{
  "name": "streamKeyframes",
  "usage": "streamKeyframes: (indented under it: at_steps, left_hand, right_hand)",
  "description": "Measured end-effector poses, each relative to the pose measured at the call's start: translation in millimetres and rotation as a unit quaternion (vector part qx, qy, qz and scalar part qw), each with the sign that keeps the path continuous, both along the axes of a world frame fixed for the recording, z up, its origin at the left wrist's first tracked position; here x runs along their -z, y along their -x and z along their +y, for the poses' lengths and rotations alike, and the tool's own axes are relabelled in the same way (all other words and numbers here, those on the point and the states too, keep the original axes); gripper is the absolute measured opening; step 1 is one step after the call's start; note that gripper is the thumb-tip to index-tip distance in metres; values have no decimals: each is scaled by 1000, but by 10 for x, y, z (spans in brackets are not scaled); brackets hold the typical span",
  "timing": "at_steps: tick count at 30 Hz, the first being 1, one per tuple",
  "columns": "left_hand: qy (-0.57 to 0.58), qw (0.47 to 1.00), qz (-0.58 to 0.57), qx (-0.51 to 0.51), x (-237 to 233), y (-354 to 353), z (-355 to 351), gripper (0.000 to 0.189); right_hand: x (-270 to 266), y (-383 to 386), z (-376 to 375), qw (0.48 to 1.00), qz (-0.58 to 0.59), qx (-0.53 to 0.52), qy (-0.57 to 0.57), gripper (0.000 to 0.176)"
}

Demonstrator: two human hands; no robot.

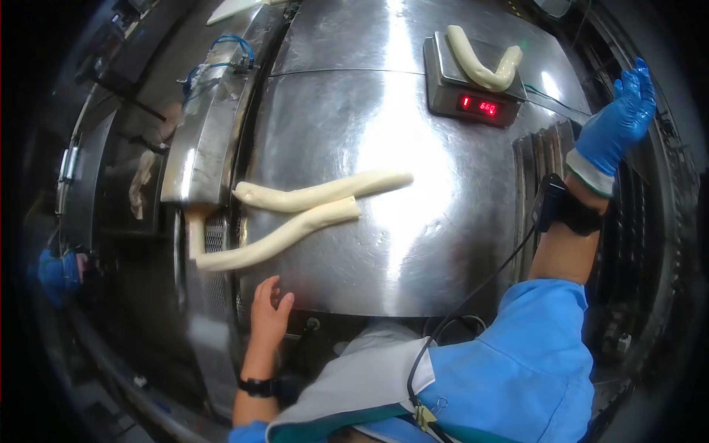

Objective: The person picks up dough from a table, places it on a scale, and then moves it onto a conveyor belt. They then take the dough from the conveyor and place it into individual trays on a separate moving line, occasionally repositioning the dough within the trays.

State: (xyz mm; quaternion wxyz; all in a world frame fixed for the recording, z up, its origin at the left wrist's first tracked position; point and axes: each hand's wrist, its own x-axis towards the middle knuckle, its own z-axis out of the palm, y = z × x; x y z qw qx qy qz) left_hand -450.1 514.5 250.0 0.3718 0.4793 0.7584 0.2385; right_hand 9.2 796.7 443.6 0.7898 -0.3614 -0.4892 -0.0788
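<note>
A pale dough rope (295, 232) lies with its left end on the conveyor edge and its right end on the steel table. Just beyond it lies a second dough rope (325, 193), touching or nearly touching it. My bare left hand (272, 310) hovers at the table's near left edge, below the nearer rope, thumb apart and holding nothing. At the far right, my right hand (617, 122) wears a blue glove, its fingers stretched out and nothing in its palm. A third dough rope (484, 70), bent into a U, rests on a digital scale (450, 102).
The steel table (317, 133) reflects bright light. A metal machine (210, 140) with a blue hose (235, 40) stands along its left side. Stacked dark trays or racks (535, 166) are at the right. A cable (502, 266) runs from my right wrist to my clothing.
</note>
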Motion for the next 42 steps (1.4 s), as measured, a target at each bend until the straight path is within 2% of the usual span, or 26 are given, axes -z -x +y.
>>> streamKeyframes:
  at_steps: [3, 6, 9, 11, 13, 14, 17, 19, 20, 21, 22, 24, 25, 27, 29, 30, 32, 33, 35, 36, 37, 38, 39, 40, 41, 42]
  left_hand:
    - [-13, 999, 1, -50, 103, 106, -168, 40]
    - [-4, 997, 59, -46, 104, 258, -242, 42]
    - [-80, 989, 118, -34, 62, 337, -187, 46]
    - [-99, 986, 136, -10, 65, 421, -27, 50]
    - [-155, 972, 177, 22, 173, 516, 192, 52]
    - [-139, 962, 229, 49, 168, 541, 312, 53]
    - [-62, 933, 335, 116, 208, 541, 723, 58]
    - [-22, 927, 352, 131, 337, 438, 871, 57]
    - [-41, 918, 364, 151, 439, 358, 929, 54]
    - [-22, 922, 349, 163, 337, 178, 992, 51]
    - [-9, 909, 380, 173, 386, 42, 1018, 50]
    - [-16, 922, 348, 171, 436, -183, 1089, 51]
    - [-74, 924, 332, 173, 512, -262, 1115, 52]
    - [-87, 952, 258, 140, 576, -382, 1175, 55]
    - [-120, 970, 172, 120, 582, -390, 1138, 55]
    - [-138, 971, 177, 86, 587, -287, 1092, 54]
    - [-170, 968, 183, 31, 580, -66, 1057, 51]
    - [-153, 966, 207, -30, 567, 192, 908, 48]
    - [-117, 942, 244, -199, 312, 696, 553, 43]
    - [-158, 879, 350, -281, 533, 977, 331, 46]
    - [-117, 841, 419, -322, 586, 1238, 48, 46]
    - [-68, 822, 442, -352, 671, 1413, -196, 48]
    - [-20, 869, 360, -338, 673, 1510, -338, 47]
    - [20, 904, 275, -326, 672, 1606, -477, 47]
    - [59, 928, 188, -316, 640, 1697, -631, 46]
    - [81, 918, 237, -306, 573, 1666, -703, 42]
  right_hand:
    - [30, 21, 0, 1000, 2, -7, 4, 25]
    - [184, -10, 140, 998, 26, -36, 34, 24]
    - [349, 36, 313, 991, 65, -70, 93, 21]
    - [490, -5, 507, 990, 39, -69, 119, 22]
    - [651, -20, 730, 977, 0, -62, 203, 29]
    - [737, -26, 836, 967, -21, -59, 245, 33]
    - [1065, -95, 1183, 876, -221, -20, 427, 43]
    - [1684, -372, 1559, 772, -397, -9, 497, 51]
    - [1615, -248, 1502, 665, -481, -33, 570, 49]
    - [1381, 117, 1198, 634, -522, 47, 569, 50]
    - [1526, 67, 1448, 588, -492, 36, 641, 47]
    - [1720, 105, 1624, 663, -475, -57, 576, 44]
    - [1941, 35, 1859, 671, -500, -104, 538, 46]
    - [2054, 484, 1807, 627, -551, -80, 544, 39]
    - [2219, 1052, 1335, 706, -470, -266, 458, 42]
    - [2587, 1138, 1275, 679, -541, -329, 371, 47]
    - [2772, 1518, 1046, 590, -600, -393, 371, 58]
    - [2650, 1863, 486, 536, -593, -393, 454, 64]
    - [2517, 2055, -101, 562, -712, -266, 327, 72]
    - [2521, 2071, -206, 561, -693, -319, 321, 75]
    - [2515, 2067, -362, 556, -672, -374, 315, 78]
    - [2480, 2051, -558, 540, -733, -294, 291, 82]
    - [2366, 2071, -712, 542, -745, -264, 286, 83]
    - [2425, 2005, -750, 577, -725, -270, 262, 83]
    - [2414, 1979, -794, 561, -735, -241, 293, 82]
    - [2408, 1919, -795, 570, -735, -237, 279, 82]
